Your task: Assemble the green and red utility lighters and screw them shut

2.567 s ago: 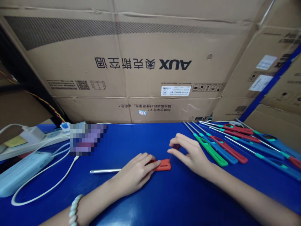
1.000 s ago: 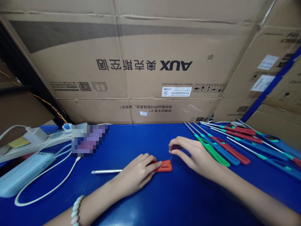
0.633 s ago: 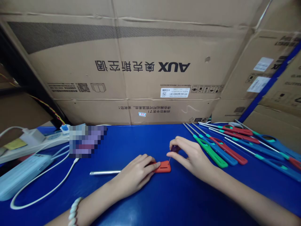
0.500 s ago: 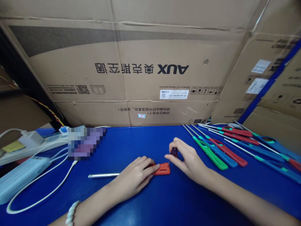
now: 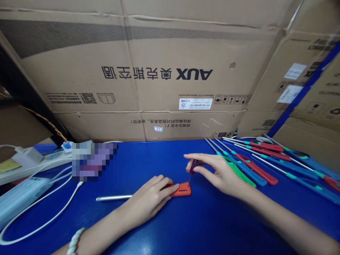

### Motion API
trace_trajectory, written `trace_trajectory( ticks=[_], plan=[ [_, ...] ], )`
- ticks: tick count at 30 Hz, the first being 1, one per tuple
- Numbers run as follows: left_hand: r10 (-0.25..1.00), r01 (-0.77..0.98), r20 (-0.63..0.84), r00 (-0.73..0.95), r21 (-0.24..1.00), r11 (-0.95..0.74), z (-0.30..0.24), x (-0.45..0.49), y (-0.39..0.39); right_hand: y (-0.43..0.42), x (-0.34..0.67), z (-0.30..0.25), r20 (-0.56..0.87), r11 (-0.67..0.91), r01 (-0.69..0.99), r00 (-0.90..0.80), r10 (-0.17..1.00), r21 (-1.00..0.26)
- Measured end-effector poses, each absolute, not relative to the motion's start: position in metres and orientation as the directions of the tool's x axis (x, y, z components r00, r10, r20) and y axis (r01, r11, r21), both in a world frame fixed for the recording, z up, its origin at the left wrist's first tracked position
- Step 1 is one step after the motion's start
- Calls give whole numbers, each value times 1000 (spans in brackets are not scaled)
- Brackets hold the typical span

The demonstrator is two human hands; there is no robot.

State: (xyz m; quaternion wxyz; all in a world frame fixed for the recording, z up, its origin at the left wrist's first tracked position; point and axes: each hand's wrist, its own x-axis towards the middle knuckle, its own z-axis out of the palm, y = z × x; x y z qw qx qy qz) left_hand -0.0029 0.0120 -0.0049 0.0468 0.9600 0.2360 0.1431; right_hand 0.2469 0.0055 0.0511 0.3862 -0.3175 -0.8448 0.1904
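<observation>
Blue tabletop [image 5: 202, 226]: left hand [image 5: 148, 200] pressing red lighter [image 5: 181, 189] flat, right hand [image 5: 217, 171] pinching small screwdriver [image 5: 193, 168]; tip likely to slip off beside that grip.

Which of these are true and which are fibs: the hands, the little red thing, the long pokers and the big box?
1. The left hand presses down the orange-red plastic handle with a long metal rod. True.
2. The right hand is empty. False: it pinches a tiny dark-handled screwdriver, tip on the handle.
3. The pile of long red, green and blue lighters lies left of the hands. False: it lies to the right.
4. The big brown cardboard box reads AUX upside down. True.
</observation>
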Motion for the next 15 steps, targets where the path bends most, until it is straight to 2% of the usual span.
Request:
trace_trajectory(
  ticks=[6, 15],
  plan=[
    [480, 455, 227, 847, 156, -877, -8, -4, 13, 4, 245, 49, 533, 711, 408, -473, 701, -573],
    [474, 434, 232, 850, 202, -878, -6, -3, 16, 2, 242, 50, 557, 723, 459, -462, 690, -516]
  ],
)
